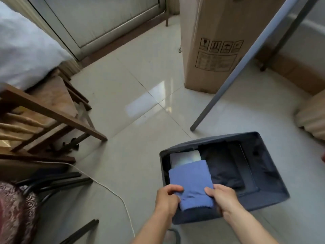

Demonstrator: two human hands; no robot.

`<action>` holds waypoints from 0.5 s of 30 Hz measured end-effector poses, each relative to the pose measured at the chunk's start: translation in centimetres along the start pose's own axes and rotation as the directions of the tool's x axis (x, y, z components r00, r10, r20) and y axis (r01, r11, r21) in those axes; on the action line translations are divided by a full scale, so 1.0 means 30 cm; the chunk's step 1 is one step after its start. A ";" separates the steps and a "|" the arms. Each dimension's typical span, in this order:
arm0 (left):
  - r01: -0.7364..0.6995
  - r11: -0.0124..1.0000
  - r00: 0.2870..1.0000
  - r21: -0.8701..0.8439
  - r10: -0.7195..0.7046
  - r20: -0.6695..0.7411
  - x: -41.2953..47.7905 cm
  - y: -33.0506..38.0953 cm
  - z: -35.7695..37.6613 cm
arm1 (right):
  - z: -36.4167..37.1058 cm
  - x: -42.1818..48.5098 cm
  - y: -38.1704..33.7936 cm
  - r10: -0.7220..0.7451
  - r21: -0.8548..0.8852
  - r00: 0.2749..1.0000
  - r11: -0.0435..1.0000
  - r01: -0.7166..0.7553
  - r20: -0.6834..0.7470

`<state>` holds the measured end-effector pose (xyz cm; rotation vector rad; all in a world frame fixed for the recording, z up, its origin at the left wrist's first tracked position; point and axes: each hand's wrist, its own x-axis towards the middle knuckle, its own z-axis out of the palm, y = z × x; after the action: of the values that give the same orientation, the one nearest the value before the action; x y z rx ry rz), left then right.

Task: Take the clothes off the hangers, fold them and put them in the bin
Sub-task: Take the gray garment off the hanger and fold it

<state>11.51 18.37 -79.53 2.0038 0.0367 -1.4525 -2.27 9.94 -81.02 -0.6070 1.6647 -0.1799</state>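
Observation:
A folded blue garment (190,180) hangs over the near left part of a dark navy fabric bin (274,182) on the floor. My left hand (167,198) grips its left edge and my right hand (223,199) grips its right edge, both at the bin's near rim. Inside the bin lie a white folded item (184,156) at the far left and a dark folded garment (225,168) to the right. No hangers are in view.
A tall cardboard box (209,46) stands behind the bin, with a grey metal leg (228,80) slanting in front of it. A wooden chair (47,117) and a white cord (109,189) lie to the left. A beige cushion (311,115) sits at the right.

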 end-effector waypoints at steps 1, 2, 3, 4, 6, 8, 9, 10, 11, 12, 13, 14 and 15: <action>0.000 1.000 1.000 0.006 0.000 -0.028 0.035 -0.031 0.012 | 0.007 0.037 0.026 -0.004 -0.025 1.000 1.000 0.004 -0.002; -0.009 1.000 0.998 0.014 0.009 -0.058 0.066 -0.057 0.022 | 0.014 0.066 0.042 -0.016 -0.054 1.000 0.998 0.016 0.004; -0.028 0.999 0.996 0.026 0.030 -0.085 0.101 -0.081 0.032 | 0.023 0.096 0.055 -0.036 -0.078 0.999 0.996 0.037 0.010; -0.056 0.997 0.992 0.045 0.061 -0.107 0.130 -0.095 0.039 | 0.030 0.114 0.054 -0.065 -0.083 0.998 0.994 0.066 0.020; -0.130 0.987 0.979 0.090 0.142 -0.149 0.211 -0.129 0.061 | 0.054 0.183 0.061 -0.126 -0.087 0.991 0.988 0.130 0.047; -0.186 0.971 0.962 0.153 0.211 -0.173 0.299 -0.153 0.087 | 0.080 0.275 0.076 -0.168 -0.136 0.985 0.976 0.172 0.040; -0.202 0.961 0.959 0.190 0.233 -0.163 0.333 -0.153 0.099 | 0.091 0.318 0.081 -0.178 -0.162 0.984 0.970 0.179 0.021; -0.211 0.952 0.962 0.223 0.243 -0.125 0.371 -0.165 0.116 | 0.103 0.366 0.097 -0.181 -0.188 0.983 0.966 0.177 -0.005; -0.205 0.946 0.972 0.250 0.227 -0.065 0.404 -0.173 0.134 | 0.112 0.406 0.112 -0.177 -0.217 0.984 0.962 0.166 -0.034; -0.178 0.951 0.983 0.255 0.183 0.001 0.442 -0.186 0.153 | 0.121 0.446 0.128 -0.171 -0.250 0.983 0.956 0.151 -0.061; -0.129 0.959 0.991 0.254 0.119 0.057 0.470 -0.189 0.166 | 0.127 0.472 0.137 -0.162 -0.279 0.983 0.951 0.133 -0.083; -0.081 0.964 0.994 0.253 0.060 0.088 0.495 -0.197 0.177 | 0.131 0.490 0.145 -0.158 -0.298 0.983 0.947 0.122 -0.099; -0.053 0.965 0.994 0.255 0.026 0.106 0.506 -0.198 0.180 | 0.133 0.499 0.150 -0.158 -0.314 0.982 0.942 0.118 -0.107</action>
<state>10.53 15.07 -96.37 2.1171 -0.2472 -1.5994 -0.77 7.38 -96.88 -0.9669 1.7926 -0.0618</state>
